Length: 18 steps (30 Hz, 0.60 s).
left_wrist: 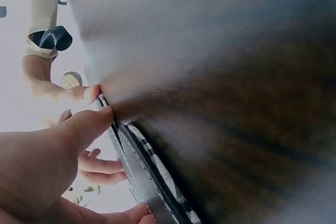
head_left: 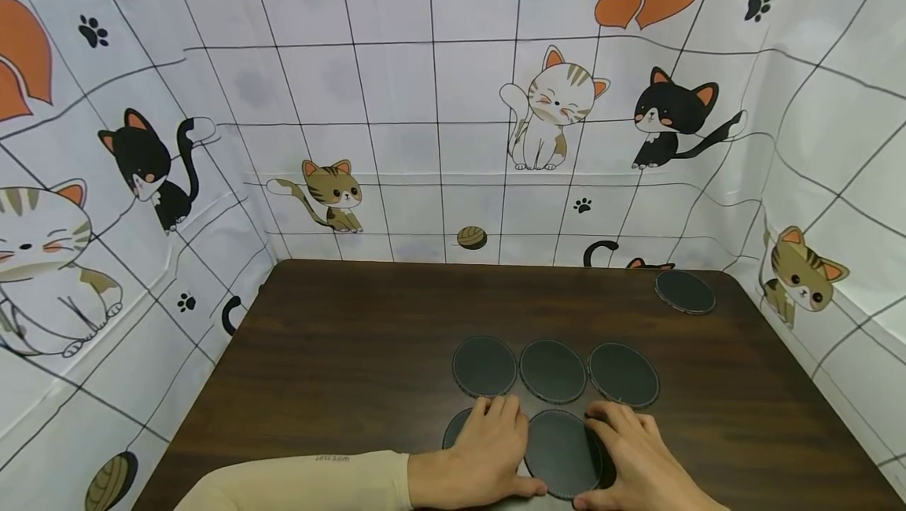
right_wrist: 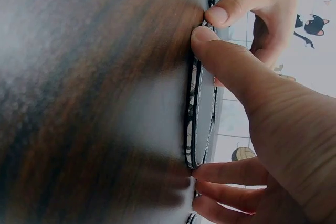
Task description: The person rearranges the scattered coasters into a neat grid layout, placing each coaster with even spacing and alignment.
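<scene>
Both hands are at a dark round coaster (head_left: 562,452) in the front row. My left hand (head_left: 491,452) sits at its left side, thumb against the near edge and fingertips by the far edge, covering much of the left coaster (head_left: 454,426). My right hand (head_left: 630,456) spans the opposite side, thumb near and fingers beyond. From the right wrist, the coaster (right_wrist: 205,108) shows a stitched rim and a patterned side between that thumb and fingers. The left wrist view has my left thumb (left_wrist: 94,124) at the rim. Whether the coaster touches the table is unclear.
Beyond the hands, a row of coasters (head_left: 484,366), (head_left: 553,371), (head_left: 624,374) lies on the dark wood table (head_left: 318,354). Another coaster (head_left: 685,292) sits at the far right corner. A white cat-print cloth (head_left: 396,86) surrounds the table.
</scene>
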### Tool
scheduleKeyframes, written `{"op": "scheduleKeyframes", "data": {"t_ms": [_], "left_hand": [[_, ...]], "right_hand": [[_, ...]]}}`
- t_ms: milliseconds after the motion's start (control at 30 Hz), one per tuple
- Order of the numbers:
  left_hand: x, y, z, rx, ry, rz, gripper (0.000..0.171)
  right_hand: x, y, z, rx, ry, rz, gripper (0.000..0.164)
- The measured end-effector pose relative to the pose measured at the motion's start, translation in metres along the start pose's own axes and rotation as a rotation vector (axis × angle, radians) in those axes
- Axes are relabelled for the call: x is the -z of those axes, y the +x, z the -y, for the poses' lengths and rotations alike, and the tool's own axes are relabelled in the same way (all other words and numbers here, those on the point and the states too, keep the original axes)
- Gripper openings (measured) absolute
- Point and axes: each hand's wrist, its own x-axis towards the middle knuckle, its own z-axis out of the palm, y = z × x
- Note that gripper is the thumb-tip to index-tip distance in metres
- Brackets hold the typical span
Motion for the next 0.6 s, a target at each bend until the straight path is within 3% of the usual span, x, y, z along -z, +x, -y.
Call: {"op": "scheduleKeyframes", "data": {"t_ms": [267, 433, 533, 600], "left_hand": [[0.001, 0.004, -0.001, 0.023, -0.004, 0.033, 0.070], [0.008, 0.004, 0.000, 0.001, 0.041, 0.047, 0.074], [0.017, 0.013, 0.007, -0.009, 0.075, 0.011, 0.076], [0.024, 0.028, 0.013, -0.006, 0.065, -0.033, 0.074]], "right_hand": [[0.002, -0.002, 0.000, 0.005, -0.020, -0.030, 0.103], [0.008, -0.002, -0.004, -0.018, -0.013, -0.066, 0.100], [0.022, 0.003, -0.015, -0.055, -0.027, -0.136, 0.096], [0.035, 0.010, -0.028, -0.078, -0.047, -0.186, 0.094]]}}
